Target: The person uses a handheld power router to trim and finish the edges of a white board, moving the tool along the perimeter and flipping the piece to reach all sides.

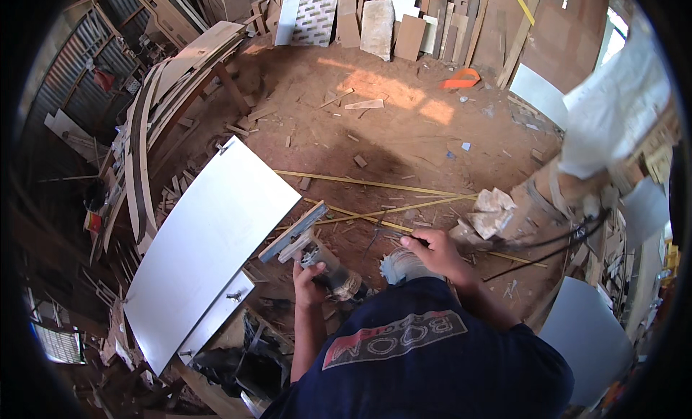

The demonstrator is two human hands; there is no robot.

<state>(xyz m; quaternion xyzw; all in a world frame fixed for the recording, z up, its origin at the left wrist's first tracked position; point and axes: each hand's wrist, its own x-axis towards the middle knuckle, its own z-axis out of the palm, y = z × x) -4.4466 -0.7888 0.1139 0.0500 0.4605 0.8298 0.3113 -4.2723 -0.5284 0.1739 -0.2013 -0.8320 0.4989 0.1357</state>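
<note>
We have two hands at work over the dirt floor (404, 148). Our left hand (308, 283) is wrapped around one power tool (333, 272), its single long flat plate (292, 233) tilted up beside the white boards. Our right hand (435, 252) is curled, thumb and finger pinching one thin dark piece (406, 237) — too small for us to tell what it is.

To the left of the tool we count two white boards, one large (213, 235) and one narrower (216, 316), each with at least one metal fitting. Ahead, we see at least three yellow strips (360, 180) crossing the floor — and one orange loop (461, 82) farther off.
</note>
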